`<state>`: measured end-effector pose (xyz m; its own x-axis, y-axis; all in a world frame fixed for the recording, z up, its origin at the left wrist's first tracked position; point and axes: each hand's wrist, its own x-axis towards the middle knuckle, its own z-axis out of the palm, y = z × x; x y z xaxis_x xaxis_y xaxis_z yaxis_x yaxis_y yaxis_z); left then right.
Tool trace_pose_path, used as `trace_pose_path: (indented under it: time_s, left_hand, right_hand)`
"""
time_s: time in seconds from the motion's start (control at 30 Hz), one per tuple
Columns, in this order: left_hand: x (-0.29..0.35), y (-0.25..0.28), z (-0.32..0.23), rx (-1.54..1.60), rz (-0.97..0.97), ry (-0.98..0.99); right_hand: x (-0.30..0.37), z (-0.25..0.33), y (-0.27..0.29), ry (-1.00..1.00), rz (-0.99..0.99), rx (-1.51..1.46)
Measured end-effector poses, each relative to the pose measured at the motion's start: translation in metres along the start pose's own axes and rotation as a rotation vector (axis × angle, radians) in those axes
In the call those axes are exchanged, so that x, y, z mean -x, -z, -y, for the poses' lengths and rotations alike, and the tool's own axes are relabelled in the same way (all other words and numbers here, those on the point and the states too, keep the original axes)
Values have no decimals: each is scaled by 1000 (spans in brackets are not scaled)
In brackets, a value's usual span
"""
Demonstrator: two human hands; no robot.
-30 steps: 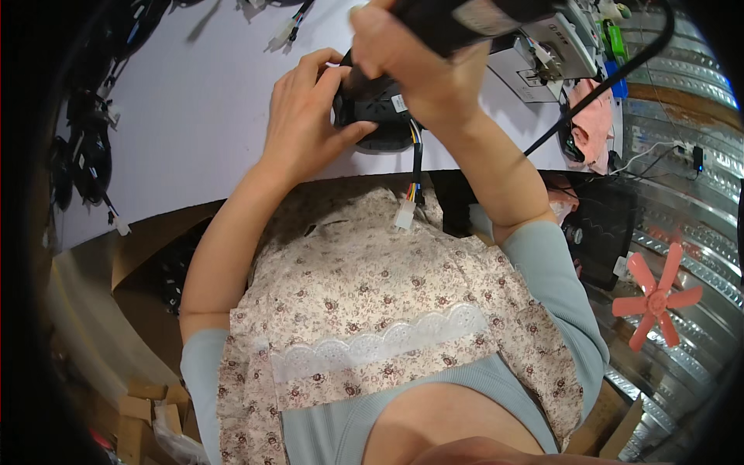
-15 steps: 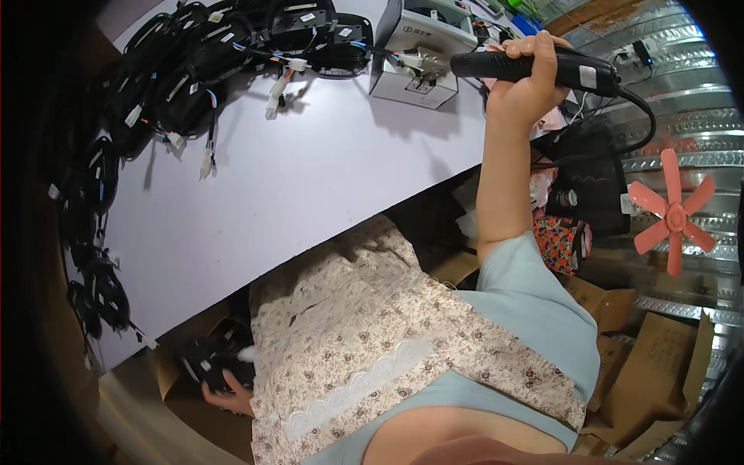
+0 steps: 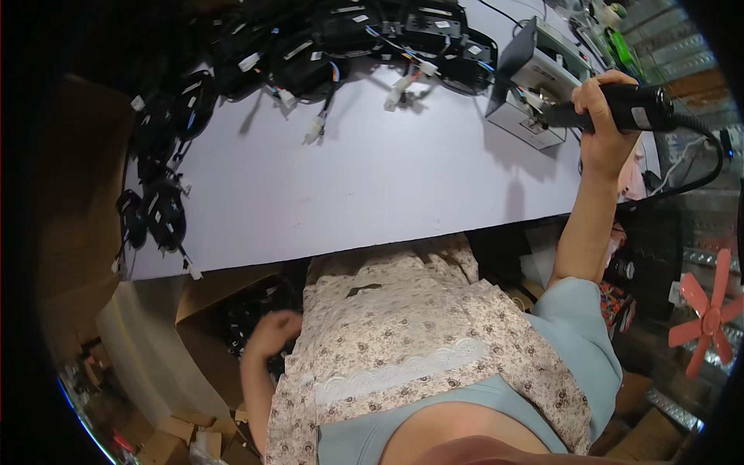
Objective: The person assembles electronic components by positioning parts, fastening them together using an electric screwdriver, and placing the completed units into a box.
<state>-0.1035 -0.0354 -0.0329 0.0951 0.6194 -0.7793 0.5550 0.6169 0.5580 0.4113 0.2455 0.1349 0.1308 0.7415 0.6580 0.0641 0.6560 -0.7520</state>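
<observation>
My right hand [image 3: 601,116] is raised over the right end of the white table [image 3: 349,186] and grips a black electric screwdriver [image 3: 639,107], whose black cable [image 3: 701,174] loops down to the right. The tool's tip points left toward a grey metal fixture [image 3: 535,85]. My left hand [image 3: 273,332] is low at my left side, below the table edge, inside an open cardboard box [image 3: 203,288] that holds black parts [image 3: 246,310]. Its fingers are curled; whether they hold a part is hidden.
Several black housings with wires and white plugs [image 3: 372,39] lie along the table's far edge, and more down its left side [image 3: 159,209]. A red fan [image 3: 707,310] stands at the right. Small cardboard boxes [image 3: 178,434] sit on the floor at lower left.
My left hand took the black part from the table down to the box at my left. My right hand swung right with the screwdriver. The view turned left and down.
</observation>
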Motion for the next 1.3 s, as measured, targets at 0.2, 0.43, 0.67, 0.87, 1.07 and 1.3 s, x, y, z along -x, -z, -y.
trace_pose_path:
  time_s: [0.2,0.43,0.67,0.87,1.07,1.3]
  left_hand:
    - [-51,66,-213,-219,-730,-819]
    - [-168,111,-352,-535,-966,-1214]
    - [-239,155,-391,-870,-922,-1127]
    - [-234,145,-392,-797,-887,-1104]
    - [-229,151,-394,-805,-860,-1094]
    - [-232,144,-394,-780,-813,-1080]
  right_hand:
    - [-5,-2,0,-164,-45,-284]
    - [25,15,-10,-234,-58,-554]
    - [2,12,-52,-177,-61,-672]
    - [-48,-19,-129,-15,-255,-649]
    - [-84,-48,-174,-31,-238,-525]
    - [-114,-111,-203,-27,-209,-395]
